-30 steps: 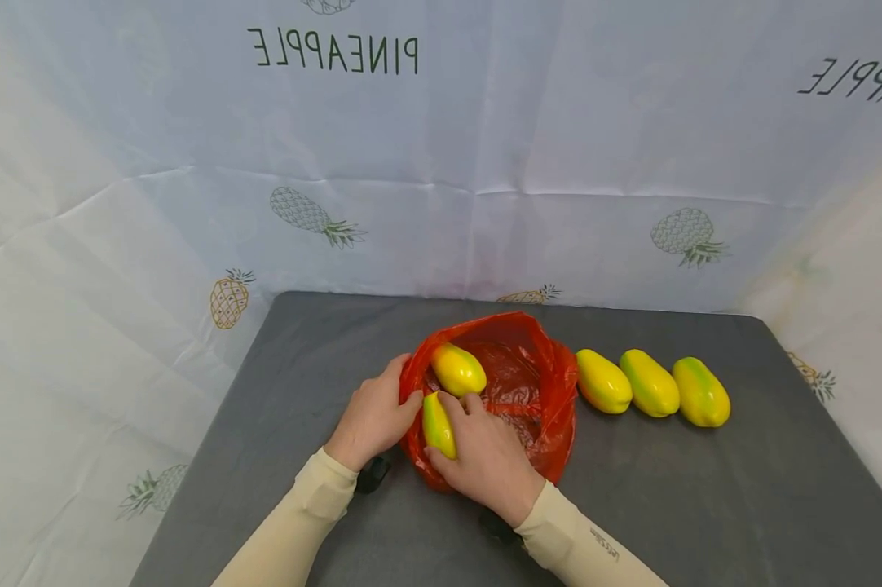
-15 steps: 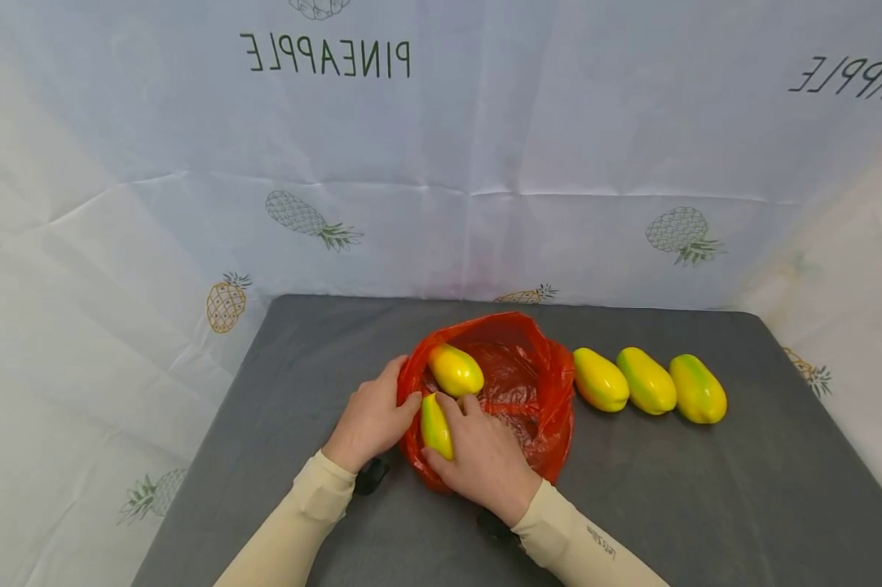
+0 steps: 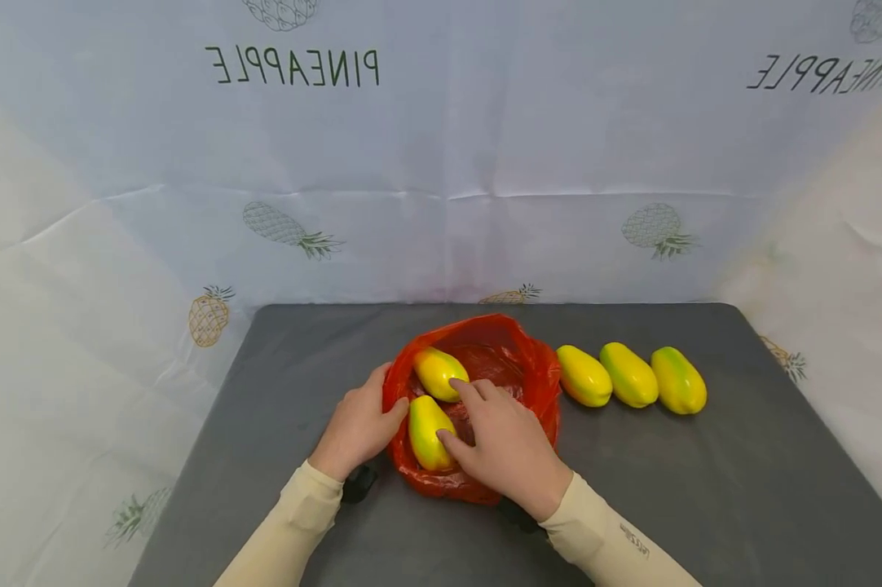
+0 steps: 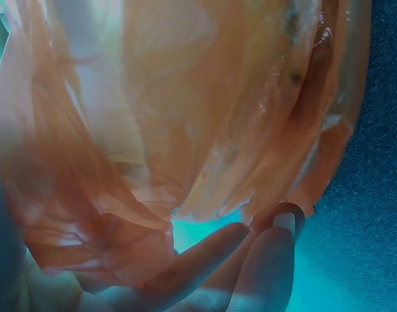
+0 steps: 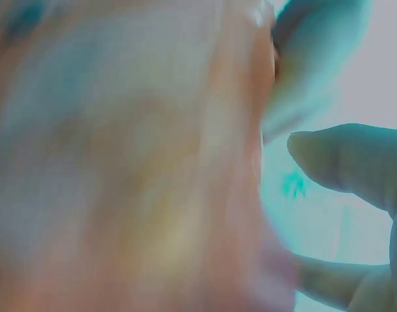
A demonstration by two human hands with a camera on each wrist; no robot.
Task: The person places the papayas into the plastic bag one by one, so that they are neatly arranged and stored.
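Lifted from its earlier hold: right hand, its fingers now spread and off the near fruit, which lies in the red plastic bag.

Head view. Right hand — over the bag's open mouth, thumb and fingers apart, clasping nothing. Index fingertip overlaps the edge of the far fruit; thumb tip overlaps the near fruit; contact cannot be told for either. Both fruits, yellow with green tints, lie inside the bag on its left side, one behind the other. Left hand — at the bag's left rim, thumb on the inner side, fingers outside, plastic pinched between. Three more fruits, left, middle and right, lie in a row to the right of the bag on a dark grey table. Beyond the table, a pale curtain with printed pineapples and mirrored lettering. Cream sleeves on both arms.

Left wrist view. Translucent bag wall, creased, across most of the frame; left hand's fingers at the lower edge, touching the plastic.

Right wrist view. Bag wall at left, blurred; right hand's digits at right, a gap between them.
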